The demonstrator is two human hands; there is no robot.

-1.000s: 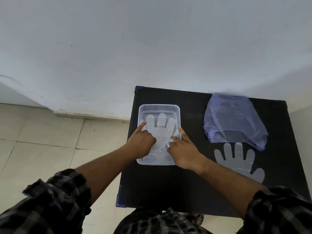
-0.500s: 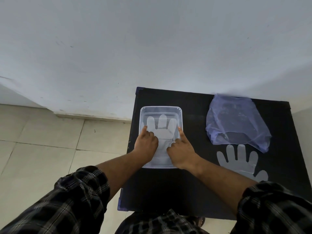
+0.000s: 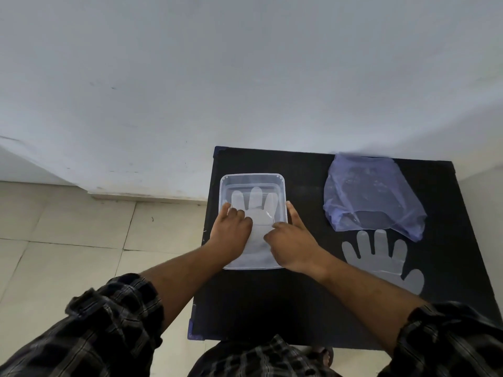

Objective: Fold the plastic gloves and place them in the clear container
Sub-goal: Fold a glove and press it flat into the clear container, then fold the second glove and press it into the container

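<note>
A clear rectangular container (image 3: 253,176) stands on the left part of the black table (image 3: 272,308). One see-through plastic glove (image 3: 255,205) lies spread flat inside it, fingers pointing to the wall. My left hand (image 3: 231,232) rests on the glove's left edge with the fingers curled down on it. My right hand (image 3: 291,246) is at the glove's right edge, thumb tip on the plastic and index finger stretched along the container's right rim. A second plastic glove (image 3: 381,257) lies flat and unfolded on the table to the right, partly under my right forearm.
A crumpled bluish plastic bag (image 3: 367,197) lies at the back right of the table, overlapping the second glove's fingertips. The table stands against a white wall; tiled floor drops away on its left.
My left index finger has curled in from pointing forward, and both hands have settled on the glove's side edges. The glove sits a little flatter in the container.
</note>
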